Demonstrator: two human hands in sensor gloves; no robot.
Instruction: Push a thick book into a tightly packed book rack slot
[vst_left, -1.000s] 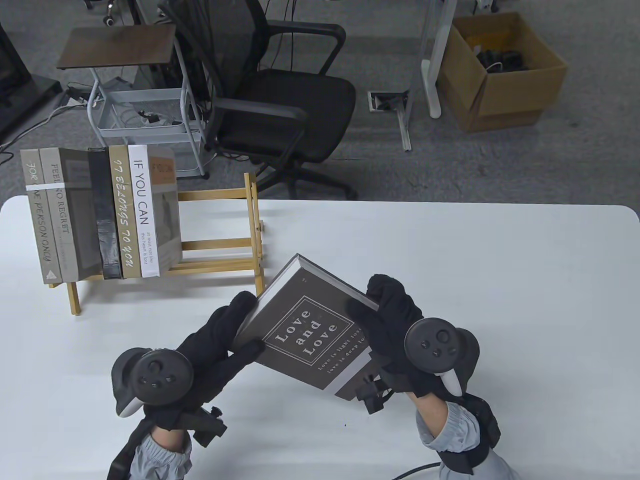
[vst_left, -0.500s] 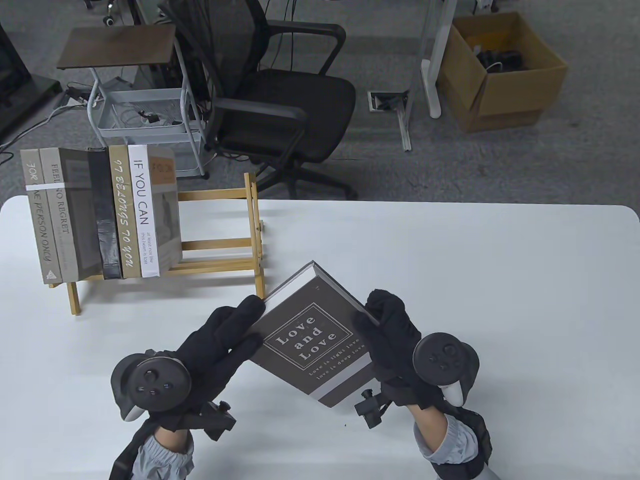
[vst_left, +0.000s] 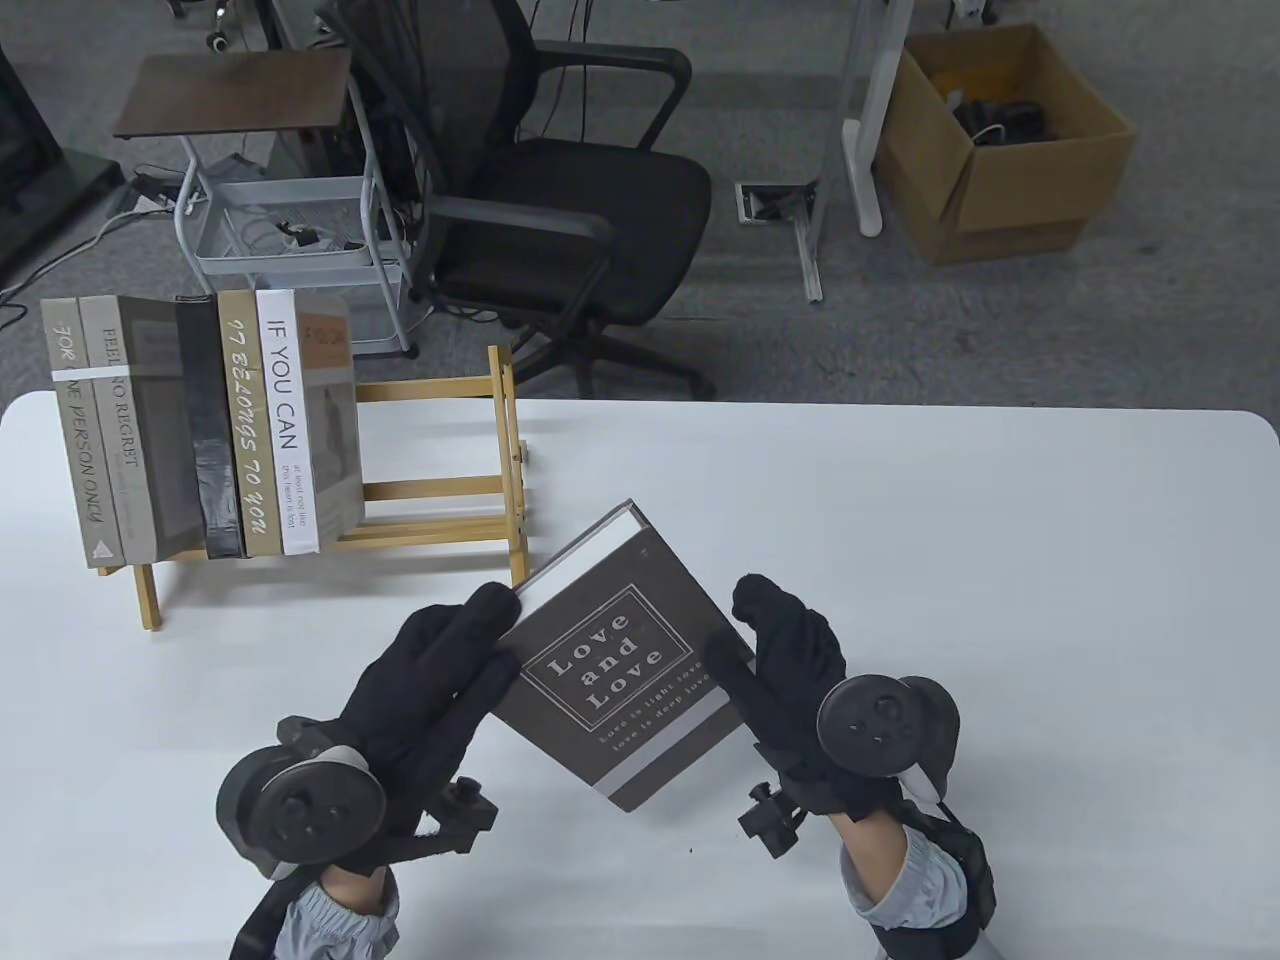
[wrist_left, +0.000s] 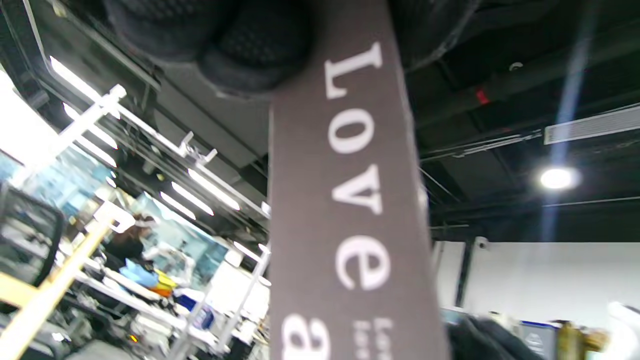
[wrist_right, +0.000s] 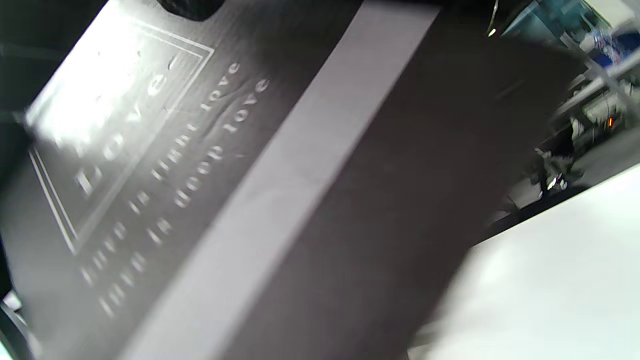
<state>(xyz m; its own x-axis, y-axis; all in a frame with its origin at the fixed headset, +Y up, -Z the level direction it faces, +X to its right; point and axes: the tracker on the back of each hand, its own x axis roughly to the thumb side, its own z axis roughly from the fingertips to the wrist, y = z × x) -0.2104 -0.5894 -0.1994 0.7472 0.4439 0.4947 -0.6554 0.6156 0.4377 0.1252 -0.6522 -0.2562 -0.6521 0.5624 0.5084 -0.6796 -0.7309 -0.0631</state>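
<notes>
Book's up, rack's next

We've got both hands, left hand (vst_left: 430, 670) and right hand (vst_left: 790, 660), clamped on the book (vst_left: 625, 655), just right of the rack (vst_left: 505, 450); a crooked entry could jam it or shove the rack.

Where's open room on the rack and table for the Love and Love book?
Rack: the open stretch between the white "IF YOU CAN" book and the right end post is free; its left half is packed with upright books. Table: bare to the right of the right hand and along the far edge. It is crowded at front centre, where the left hand and right hand hold the Love and Love book.
</notes>
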